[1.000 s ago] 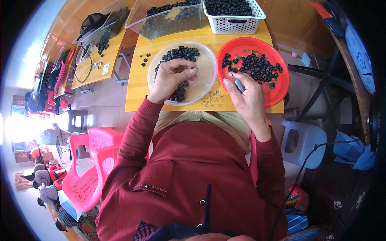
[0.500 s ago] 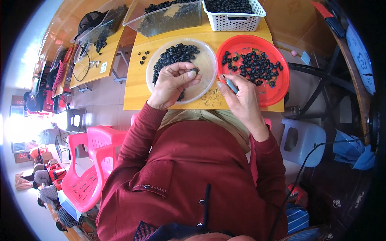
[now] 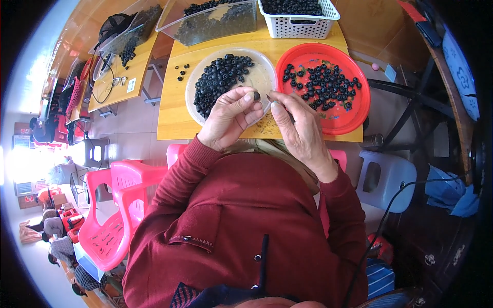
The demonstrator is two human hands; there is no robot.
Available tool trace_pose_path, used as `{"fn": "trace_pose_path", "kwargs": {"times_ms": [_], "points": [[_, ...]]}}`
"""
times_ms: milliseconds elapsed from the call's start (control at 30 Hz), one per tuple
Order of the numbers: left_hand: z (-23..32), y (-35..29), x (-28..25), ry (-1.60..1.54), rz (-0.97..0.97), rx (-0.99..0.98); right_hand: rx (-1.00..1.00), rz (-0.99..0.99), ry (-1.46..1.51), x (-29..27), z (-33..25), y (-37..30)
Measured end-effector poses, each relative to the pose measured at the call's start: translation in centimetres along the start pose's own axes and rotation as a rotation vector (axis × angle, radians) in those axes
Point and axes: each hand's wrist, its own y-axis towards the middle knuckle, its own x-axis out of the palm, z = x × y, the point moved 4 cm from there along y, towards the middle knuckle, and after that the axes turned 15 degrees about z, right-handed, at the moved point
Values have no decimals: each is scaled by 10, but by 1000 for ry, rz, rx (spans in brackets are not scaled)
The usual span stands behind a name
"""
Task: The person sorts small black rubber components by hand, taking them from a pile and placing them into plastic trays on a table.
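Observation:
Between the thumb and forefinger of my left hand is a dark round bead. My right hand is closed on a small pointed tool, its tip beside the bead. Whether the tip touches the bead I cannot tell, and the fingers hide most of the handle. Both hands are above the near side of a clear round tray with many black beads heaped on its left part. To its right a red round tray holds more black beads, spread loosely over a printed pattern.
At the table's back stand a clear plastic bin and a white perforated basket, both with black beads. Several loose beads lie left of the clear tray. A pink chair is at left, a grey-blue stool at right.
My hands have come together: the left moved right with the bead, the right moved left with the tool. The tool's teal handle, visible before, is now mostly covered by my fingers.

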Motion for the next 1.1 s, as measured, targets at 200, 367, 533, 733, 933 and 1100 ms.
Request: {"fn": "trace_pose_path", "kwargs": {"times_ms": [200, 367, 533, 733, 933, 1100], "points": [[-5, -5, 2, -35, -34, -17, -21, -24, 26, 4, -1, -4], [-7, -7, 3, -43, -41, -9, -27, -46, 26, 5, -4, -4], [-7, -8, 4, -49, -58, -9, -43, -61, 14, 4, -5, -3], [-8, -8, 2, -46, -67, 7, -99, -22, 13, 5, -4, -4], [-5, -12, 6, -30, -75, 32, -82, -47, 20, 3, -6, -4], [-1, -13, 9, -18, -135, 46, -68, -34, 25, 1, -6, -2]]}}
